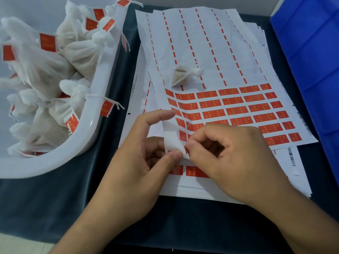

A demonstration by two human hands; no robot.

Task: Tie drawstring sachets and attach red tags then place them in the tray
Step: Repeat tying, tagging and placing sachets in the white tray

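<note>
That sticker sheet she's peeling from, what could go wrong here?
The sticker sheet is bent up at its corner where the left hand and right hand pinch it; the red tag could tear or stick to itself. The loose sachet lying on the sheet might slide off.

Both hands meet at the near edge of the sticker sheet [229, 99]: the left hand [145, 162] pinches its curled-up corner, the right hand [229, 153] picks at a red tag there. One tied sachet [185, 75] lies on the sheet; the white tray [95, 114] at left holds tagged sachets; a blue bin [310, 57] stands at right
</note>
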